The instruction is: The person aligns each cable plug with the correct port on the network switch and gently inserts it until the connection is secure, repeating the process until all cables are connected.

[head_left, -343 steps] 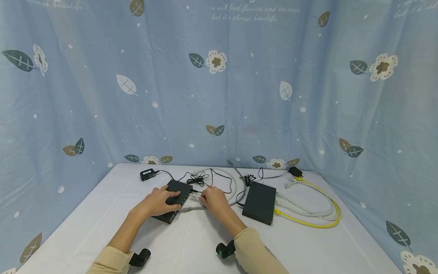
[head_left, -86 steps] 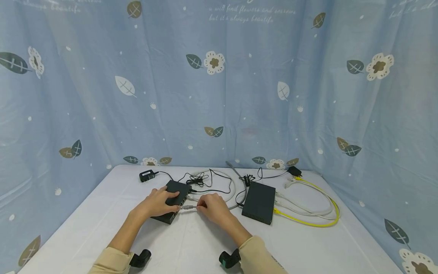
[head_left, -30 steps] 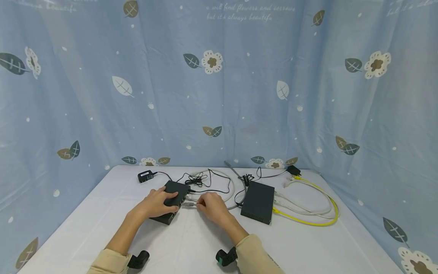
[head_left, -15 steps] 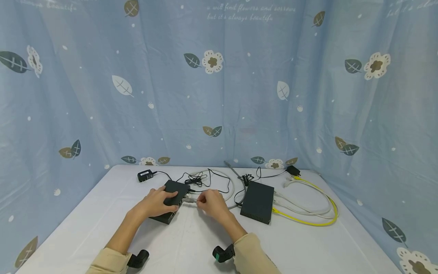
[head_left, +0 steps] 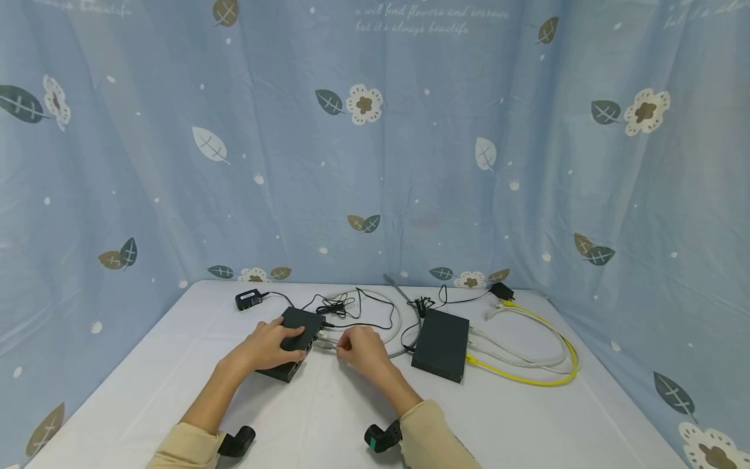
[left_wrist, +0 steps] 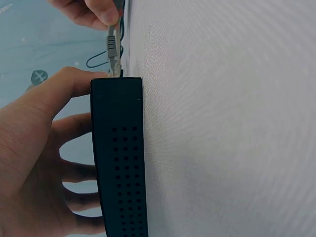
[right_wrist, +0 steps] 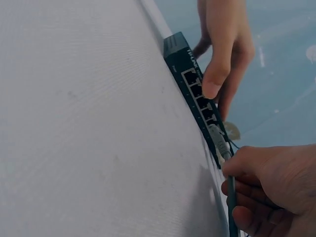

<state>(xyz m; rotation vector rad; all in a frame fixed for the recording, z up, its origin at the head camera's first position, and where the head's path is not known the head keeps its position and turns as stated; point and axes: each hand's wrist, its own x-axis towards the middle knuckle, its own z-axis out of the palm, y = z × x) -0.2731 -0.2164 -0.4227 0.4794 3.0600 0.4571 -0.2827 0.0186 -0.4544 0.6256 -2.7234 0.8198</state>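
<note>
A black TP-LINK network switch (head_left: 303, 318) lies on the white table, its row of ports facing right. My left hand (head_left: 265, 345) rests on its top with fingers spread, the thumb at the port-side edge. With thumb and fingers, my right hand (head_left: 364, 350) pinches a grey network cable (right_wrist: 232, 202) just behind its plug (right_wrist: 218, 137). The plug's clear tip touches a port towards the far end of the row; how deep it sits I cannot tell. A whitish cable and a black power lead (head_left: 335, 325) also meet that side.
A second black switch (head_left: 441, 345) stands to the right, with white cables (head_left: 515, 357) and a yellow cable (head_left: 527, 381) on its right side. Power adapters (head_left: 249, 299) and tangled black leads (head_left: 334, 308) lie at the back, before a blue curtain (head_left: 410, 163).
Earlier my right hand was farther back, near the white cable, with the grey plug lying loose. It then took the grey cable and moved its plug to the ports. My left hand stayed on the switch.
</note>
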